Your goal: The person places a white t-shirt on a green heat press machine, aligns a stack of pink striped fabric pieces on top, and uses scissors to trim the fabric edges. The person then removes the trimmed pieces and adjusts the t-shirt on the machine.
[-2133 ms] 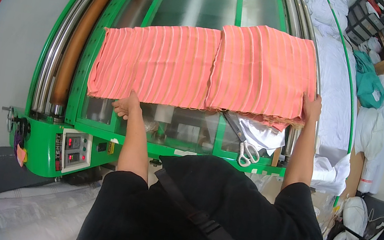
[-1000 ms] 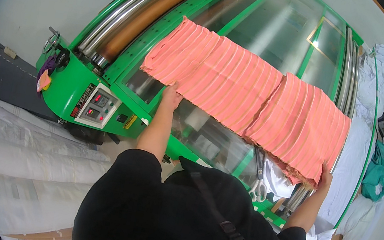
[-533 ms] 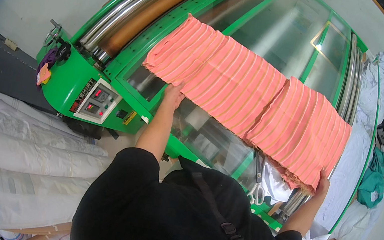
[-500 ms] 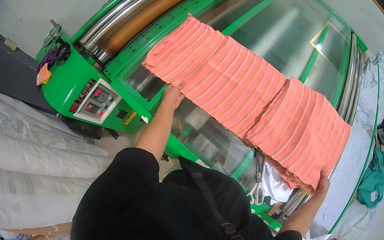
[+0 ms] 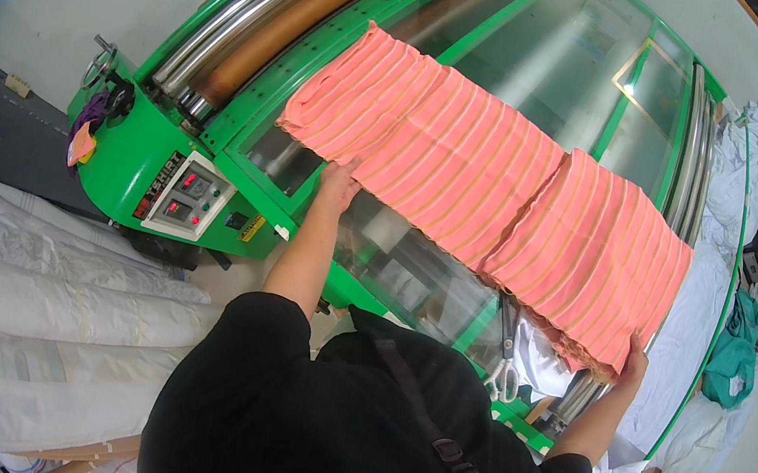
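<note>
A folded stack of coral-pink cloth with pale and tan stripes lies lengthwise across the glass top of a green machine. Its near edge is ragged toward the right. At the left part of that edge, my left hand grips the cloth, with some fingers hidden beneath it. My right hand is closed on the near right corner. Scissors with pale handles rest near the cloth's front edge, beside some white fabric.
The green machine has a control panel, a hand wheel and metal and brown rollers. Long wrapped rolls lie at the left. White cloth runs along the right end, near a green cloth.
Almost nothing differs. The left end of the striped cloth and my left hand appear slightly farther left; both hands keep their hold.
</note>
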The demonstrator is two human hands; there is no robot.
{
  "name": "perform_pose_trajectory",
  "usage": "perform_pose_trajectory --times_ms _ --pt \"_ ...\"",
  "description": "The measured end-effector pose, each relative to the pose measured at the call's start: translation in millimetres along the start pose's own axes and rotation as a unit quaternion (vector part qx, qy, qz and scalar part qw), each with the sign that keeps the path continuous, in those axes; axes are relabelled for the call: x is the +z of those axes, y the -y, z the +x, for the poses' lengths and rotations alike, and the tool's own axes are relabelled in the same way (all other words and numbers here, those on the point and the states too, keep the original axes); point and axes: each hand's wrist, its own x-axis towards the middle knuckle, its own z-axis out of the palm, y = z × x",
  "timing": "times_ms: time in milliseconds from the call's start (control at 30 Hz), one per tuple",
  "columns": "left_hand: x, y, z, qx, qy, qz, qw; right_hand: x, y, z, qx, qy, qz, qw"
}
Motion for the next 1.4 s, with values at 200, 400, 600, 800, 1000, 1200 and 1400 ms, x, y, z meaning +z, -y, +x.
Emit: perform_pose_trajectory --times_ms 200,400,600,800,1000,1200,1400 --pt "0.7 -1.3 1.2 0.009 0.028 -0.003 1.0 0.7 0.0 -0.5 -0.003 -0.029 -0.012 1.0" --pt "-7.0 -1.0 7.5 -0.005 0.018 0.0 1.0 14.9 -0.2 -8.7 -0.032 -0.058 -0.029 0.997" --pt "-15.3 14.1 26.4 -0.017 0.096 -0.003 0.995 -13.8 0.9 0.9 -0.023 -0.133 -0.06 0.989" --pt "-31.4 -2.0 38.4 -0.014 0.052 0.019 0.998 37.2 25.4 -40.3 -0.04 -0.084 0.016 0.996" --pt "-30.8 -5.9 45.3 -0.034 0.059 0.027 0.997 32.8 25.0 -41.3 -0.067 -0.123 -0.038 0.989" --pt "-34.6 -10.2 50.1 -0.023 0.14 0.044 0.989 55.2 27.5 -83.6 -0.094 -0.385 -0.346 0.851" --pt "-37.0 -17.0 65.0 0.003 0.161 0.091 0.983 67.1 -53.3 -181.7 -0.257 -0.404 -0.357 0.803"
